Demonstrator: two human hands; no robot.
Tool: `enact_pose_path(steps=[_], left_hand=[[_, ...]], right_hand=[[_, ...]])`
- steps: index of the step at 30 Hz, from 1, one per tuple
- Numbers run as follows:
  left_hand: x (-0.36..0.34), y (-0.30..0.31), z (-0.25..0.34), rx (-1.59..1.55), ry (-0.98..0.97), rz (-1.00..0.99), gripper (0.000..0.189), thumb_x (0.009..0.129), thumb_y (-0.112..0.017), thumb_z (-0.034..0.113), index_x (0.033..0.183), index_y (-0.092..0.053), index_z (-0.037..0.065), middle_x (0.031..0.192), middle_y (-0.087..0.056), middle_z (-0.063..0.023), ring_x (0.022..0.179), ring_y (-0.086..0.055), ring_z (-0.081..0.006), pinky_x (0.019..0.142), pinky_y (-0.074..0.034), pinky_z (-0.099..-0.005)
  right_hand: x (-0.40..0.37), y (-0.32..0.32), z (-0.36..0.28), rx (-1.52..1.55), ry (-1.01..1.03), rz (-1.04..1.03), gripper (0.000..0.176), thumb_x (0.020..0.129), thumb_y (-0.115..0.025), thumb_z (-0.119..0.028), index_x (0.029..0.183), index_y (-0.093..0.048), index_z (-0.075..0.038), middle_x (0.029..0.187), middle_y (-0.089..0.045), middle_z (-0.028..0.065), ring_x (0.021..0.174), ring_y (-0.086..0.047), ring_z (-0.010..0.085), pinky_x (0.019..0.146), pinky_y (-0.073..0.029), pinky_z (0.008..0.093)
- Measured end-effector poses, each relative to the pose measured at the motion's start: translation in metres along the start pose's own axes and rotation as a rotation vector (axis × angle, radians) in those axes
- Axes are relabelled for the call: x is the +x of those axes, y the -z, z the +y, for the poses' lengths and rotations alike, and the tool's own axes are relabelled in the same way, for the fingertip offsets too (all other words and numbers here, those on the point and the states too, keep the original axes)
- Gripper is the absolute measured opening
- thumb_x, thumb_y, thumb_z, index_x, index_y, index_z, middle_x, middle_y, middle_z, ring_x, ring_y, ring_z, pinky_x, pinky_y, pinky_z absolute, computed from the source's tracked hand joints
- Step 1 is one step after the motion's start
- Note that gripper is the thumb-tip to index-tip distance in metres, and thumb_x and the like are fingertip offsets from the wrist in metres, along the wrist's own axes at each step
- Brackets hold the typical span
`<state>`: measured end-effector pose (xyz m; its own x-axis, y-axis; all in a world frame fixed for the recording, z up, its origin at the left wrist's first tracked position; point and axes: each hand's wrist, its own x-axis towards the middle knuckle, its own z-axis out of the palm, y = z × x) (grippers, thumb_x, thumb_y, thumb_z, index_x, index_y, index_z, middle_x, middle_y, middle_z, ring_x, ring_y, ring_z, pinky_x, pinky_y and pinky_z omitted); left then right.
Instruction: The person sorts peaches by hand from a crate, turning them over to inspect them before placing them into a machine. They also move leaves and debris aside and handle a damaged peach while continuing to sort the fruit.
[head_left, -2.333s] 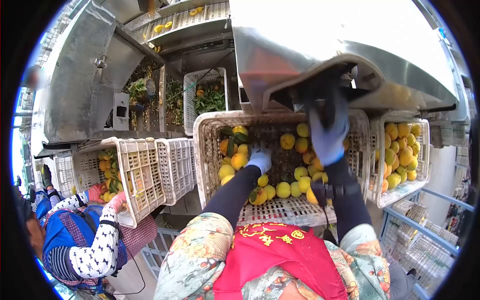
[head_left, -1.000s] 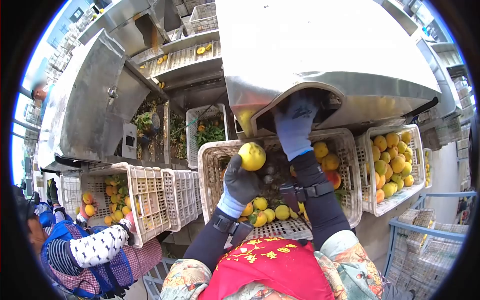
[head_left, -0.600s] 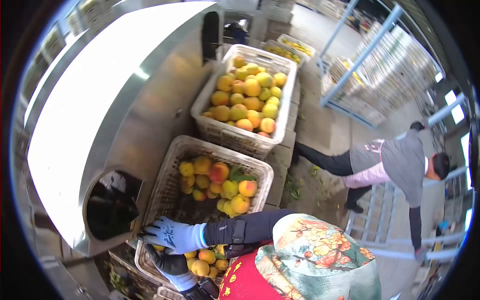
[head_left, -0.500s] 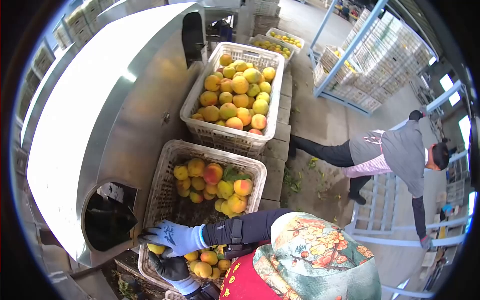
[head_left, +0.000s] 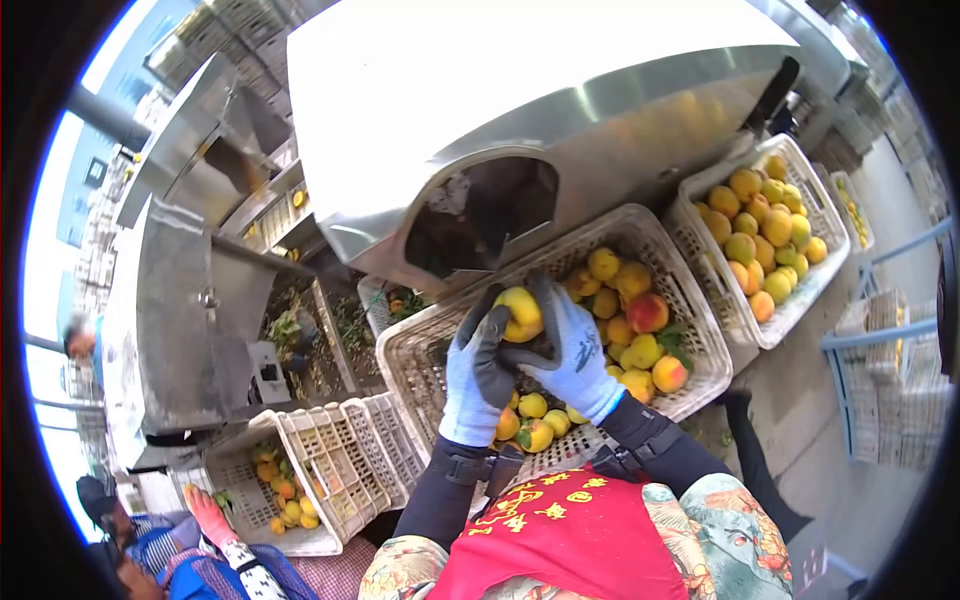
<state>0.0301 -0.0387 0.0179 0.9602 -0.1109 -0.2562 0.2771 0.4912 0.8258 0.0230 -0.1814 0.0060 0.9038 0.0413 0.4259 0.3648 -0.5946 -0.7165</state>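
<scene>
My left hand point(head_left: 474, 385) and my right hand point(head_left: 578, 362), both in blue-and-grey gloves, hold one yellow peach point(head_left: 521, 314) between them. The left fingers curl round its left side; the right hand closes on its right side. Both are above a white plastic crate point(head_left: 405, 375) with openwork sides. In that crate, yellow and reddish peaches point(head_left: 636, 345) lie to the right, a few with green leaves, and more peaches point(head_left: 535, 425) lie on the near side below my wrists. My hands hide part of the crate's middle.
A metal machine housing point(head_left: 610, 140) with a dark opening point(head_left: 485, 215) stands just beyond the crate. Another crate point(head_left: 785, 325) full of peaches sits to the right. At lower left, a co-worker's pink-gloved hand point(head_left: 208, 517) is at a tilted crate point(head_left: 335, 465) of peaches.
My view has turned left, showing co-workers at lower left. My hands, earlier low at one end of the crate around a yellow peach, now hold a yellow peach up over the crate.
</scene>
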Motion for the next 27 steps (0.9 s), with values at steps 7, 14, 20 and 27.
enact_pose_path(steps=[7,14,20,27], left_hand=[[0.010,0.011,-0.004,-0.031,-0.250,-0.069,0.046,0.103,-0.041,0.030,0.137,-0.044,0.000,0.138,-0.049,-0.0129,0.125,-0.050,-0.0233,0.106,-0.038,-0.0364],[-0.001,0.067,-0.031,-0.045,-0.054,0.127,0.049,0.098,-0.054,0.028,0.134,-0.046,-0.004,0.123,-0.059,-0.0128,0.113,-0.057,-0.0205,0.099,-0.044,-0.0333],[-0.001,0.108,-0.090,0.573,0.082,0.241,0.046,0.092,-0.063,0.023,0.129,-0.053,-0.003,0.125,-0.059,-0.0161,0.113,-0.058,-0.0231,0.099,-0.044,-0.0315],[0.033,0.206,-0.191,1.958,0.221,-0.427,0.083,0.078,-0.056,0.064,0.136,-0.049,0.005,0.137,-0.049,-0.0235,0.131,-0.041,-0.0387,0.112,-0.027,-0.0492]], right_hand=[[0.025,-0.011,0.009,0.017,0.014,0.022,0.097,0.062,-0.081,-0.034,0.143,-0.036,-0.003,0.125,-0.056,0.0186,0.108,-0.054,0.0393,0.095,-0.040,0.0466],[0.070,-0.025,0.034,-0.127,0.089,-0.002,0.094,0.062,-0.081,-0.037,0.138,-0.041,-0.002,0.128,-0.053,0.0202,0.121,-0.046,0.0409,0.102,-0.034,0.0504],[0.096,-0.091,0.067,-0.325,0.094,0.073,0.085,0.077,-0.071,-0.044,0.141,-0.037,0.000,0.135,-0.046,0.0242,0.119,-0.048,0.0424,0.104,-0.033,0.0528],[0.097,-0.025,0.012,0.054,0.132,0.103,0.059,0.082,-0.060,-0.032,0.128,-0.048,0.002,0.122,-0.054,0.0248,0.112,-0.052,0.0401,0.098,-0.041,0.0469]])
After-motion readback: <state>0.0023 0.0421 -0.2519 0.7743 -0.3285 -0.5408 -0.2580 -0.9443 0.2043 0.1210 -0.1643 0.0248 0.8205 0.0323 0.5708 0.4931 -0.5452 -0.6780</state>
